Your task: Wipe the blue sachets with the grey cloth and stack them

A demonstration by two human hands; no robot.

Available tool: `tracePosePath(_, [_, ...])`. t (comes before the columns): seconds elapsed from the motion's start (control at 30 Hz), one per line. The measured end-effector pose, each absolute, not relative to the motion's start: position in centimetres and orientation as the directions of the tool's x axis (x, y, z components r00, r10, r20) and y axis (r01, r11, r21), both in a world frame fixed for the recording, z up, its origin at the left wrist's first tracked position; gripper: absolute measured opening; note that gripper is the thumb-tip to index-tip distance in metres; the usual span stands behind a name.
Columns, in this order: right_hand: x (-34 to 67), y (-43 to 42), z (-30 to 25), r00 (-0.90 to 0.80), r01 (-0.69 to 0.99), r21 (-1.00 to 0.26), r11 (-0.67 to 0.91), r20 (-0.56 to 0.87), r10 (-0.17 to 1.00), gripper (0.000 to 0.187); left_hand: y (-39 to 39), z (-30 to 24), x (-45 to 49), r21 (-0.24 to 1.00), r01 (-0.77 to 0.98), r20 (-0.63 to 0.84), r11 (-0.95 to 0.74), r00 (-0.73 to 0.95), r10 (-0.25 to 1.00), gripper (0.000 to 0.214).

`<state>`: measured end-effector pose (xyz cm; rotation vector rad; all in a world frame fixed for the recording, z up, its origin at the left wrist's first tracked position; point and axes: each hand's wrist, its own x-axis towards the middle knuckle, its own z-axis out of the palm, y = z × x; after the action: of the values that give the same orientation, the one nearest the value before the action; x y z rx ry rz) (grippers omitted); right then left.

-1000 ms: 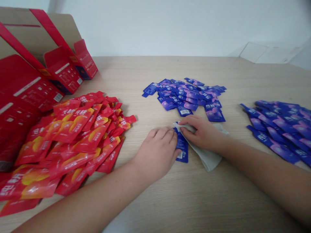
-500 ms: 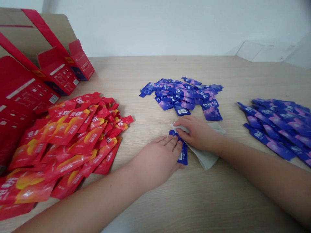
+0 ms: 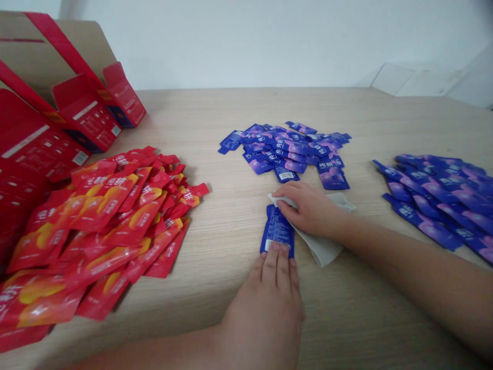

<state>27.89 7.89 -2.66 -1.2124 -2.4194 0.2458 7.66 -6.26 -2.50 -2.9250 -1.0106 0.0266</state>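
A single blue pouch [image 3: 278,228] lies flat on the table with its printed text and barcode side up. The outstretched fingers of my left hand [image 3: 265,303] rest on its near end. Just to the right, my right hand [image 3: 308,210] is closed on a white cloth [image 3: 323,246], which spreads out under the palm and wrist. The cloth's edge lies beside the pouch's upper right side. Beyond my right hand is a pile of blue and purple pouches [image 3: 288,149].
Red and yellow pouches [image 3: 115,210] are heaped at the left. Behind them stand open red boxes [image 3: 87,110]. Another stack of blue pouches [image 3: 442,195] lies at the right. A whitish object [image 3: 412,79] sits at the table's back right, against the wall.
My left hand has slid toward me down the pouch, turning so its fingers point away, and more of the pouch now shows. My right hand has stayed with the cloth.
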Motion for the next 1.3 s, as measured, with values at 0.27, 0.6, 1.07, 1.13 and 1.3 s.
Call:
tracePosePath(0.27, [27.7, 5.8, -0.4, -0.573, 0.658, -0.374, 0.654, 0.315, 0.756, 0.025, -6.3, -2.0, 8.0, 0.025, 0.643, -0.107, -0.766, 0.763, 0.637, 0.101])
tracePosePath(0.6, [26.3, 4.8, 0.1, -0.769, 0.530, -0.403, 0.746, 0.142, 0.623, 0.012, -6.0, -1.5, 8.5, 0.007, 0.647, -0.102, -0.763, 0.759, 0.643, 0.099])
tracePosePath(1.07, [27.8, 7.5, -1.9, -0.575, 0.709, -0.308, 0.635, 0.269, 0.773, 0.017, -5.9, -0.9, 8.4, -0.011, 0.625, -0.084, -0.781, 0.777, 0.623, 0.094])
tracePosePath(1.13, [28.3, 8.0, -2.1, -0.561, 0.737, -0.268, 0.620, 0.268, 0.783, 0.021, -5.8, -0.9, 8.3, -0.003, 0.624, -0.096, -0.781, 0.777, 0.622, 0.095])
tracePosePath(1.3, [29.0, 7.8, -1.4, -0.536, 0.803, -0.122, 0.584, 0.282, 0.796, 0.029, -5.7, -0.9, 8.4, 0.006, 0.623, -0.097, -0.782, 0.779, 0.620, 0.094])
